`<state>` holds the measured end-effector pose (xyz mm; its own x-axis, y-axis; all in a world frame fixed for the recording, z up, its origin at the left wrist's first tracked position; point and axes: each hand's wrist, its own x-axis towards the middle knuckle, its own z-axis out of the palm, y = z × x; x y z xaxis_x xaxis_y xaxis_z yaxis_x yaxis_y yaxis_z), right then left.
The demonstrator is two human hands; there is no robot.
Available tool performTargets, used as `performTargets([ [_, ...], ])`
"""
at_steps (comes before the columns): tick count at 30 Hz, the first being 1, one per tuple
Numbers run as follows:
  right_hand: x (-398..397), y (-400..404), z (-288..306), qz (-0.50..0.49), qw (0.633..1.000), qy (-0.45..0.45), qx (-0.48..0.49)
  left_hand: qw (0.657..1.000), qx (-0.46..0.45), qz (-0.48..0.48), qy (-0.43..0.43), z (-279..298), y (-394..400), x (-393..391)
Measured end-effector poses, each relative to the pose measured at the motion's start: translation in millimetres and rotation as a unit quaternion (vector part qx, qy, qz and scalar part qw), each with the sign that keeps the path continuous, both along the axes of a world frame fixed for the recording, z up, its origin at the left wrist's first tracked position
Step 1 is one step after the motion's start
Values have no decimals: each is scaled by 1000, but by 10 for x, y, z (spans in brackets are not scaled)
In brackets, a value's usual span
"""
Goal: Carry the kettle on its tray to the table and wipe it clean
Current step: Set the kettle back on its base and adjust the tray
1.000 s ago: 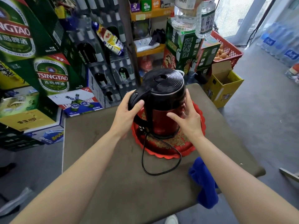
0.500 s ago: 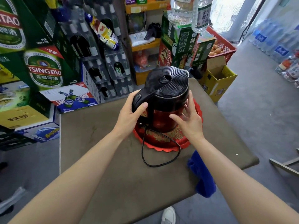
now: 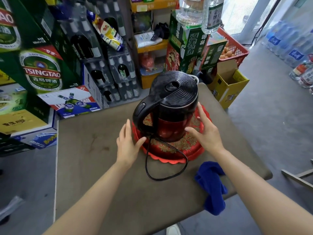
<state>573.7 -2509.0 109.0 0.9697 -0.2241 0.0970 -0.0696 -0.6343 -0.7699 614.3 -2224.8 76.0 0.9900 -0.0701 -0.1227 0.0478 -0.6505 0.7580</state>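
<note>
Nearest, one blue cloth (image 3: 211, 185) is seen draped over the near right edge of the tabletop (image 3: 94, 175), part of it hanging below the rim; it could slide off to the floor if it is brushed by the right forearm, which passes just above it. One black power cord (image 3: 162, 167) is looped loosely on the tabletop in front of the tray, trailing from the foot of the kettle. A snag is judged the main risk: if the loop is caught by a wrist or by the cloth during wiping, the kettle could be dragged or tipped.

Two hands are counted. The left hand (image 3: 127, 145) is spread flat and holds nothing, its thumb at the tray's left rim close to the cord. The right hand (image 3: 205, 131) is spread wide with fingers splayed, beside the kettle's right flank, and nothing is gripped by it; whether the wall is actually touched cannot be told.

One kettle (image 3: 169, 106), black-lidded and red-bodied, stands upright on one red tray (image 3: 169, 153), which rests on the tabletop toward its far right part. Since the kettle is tall and unheld, a hard wipe near the lid could rock it.

Beyond, stacked beer cartons (image 3: 42, 72) are seen; their number cannot be counted surely.
</note>
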Motion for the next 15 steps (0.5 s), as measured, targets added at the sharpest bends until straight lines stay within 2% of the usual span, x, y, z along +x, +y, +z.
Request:
performTargets([
  [3,68,-147,-115,-46,996,35,-71,995,11,60,81,-177,-124,-15],
  [6,135,-254,-233,-123,976,137,-118,988,-2,92,127,-240,-274,15],
  [11,179,-392,-371,-198,948,238,-72,980,-17,106,166,-334,-324,64],
  [15,222,-476,-455,-197,947,252,2,982,6,104,156,-351,-296,108],
])
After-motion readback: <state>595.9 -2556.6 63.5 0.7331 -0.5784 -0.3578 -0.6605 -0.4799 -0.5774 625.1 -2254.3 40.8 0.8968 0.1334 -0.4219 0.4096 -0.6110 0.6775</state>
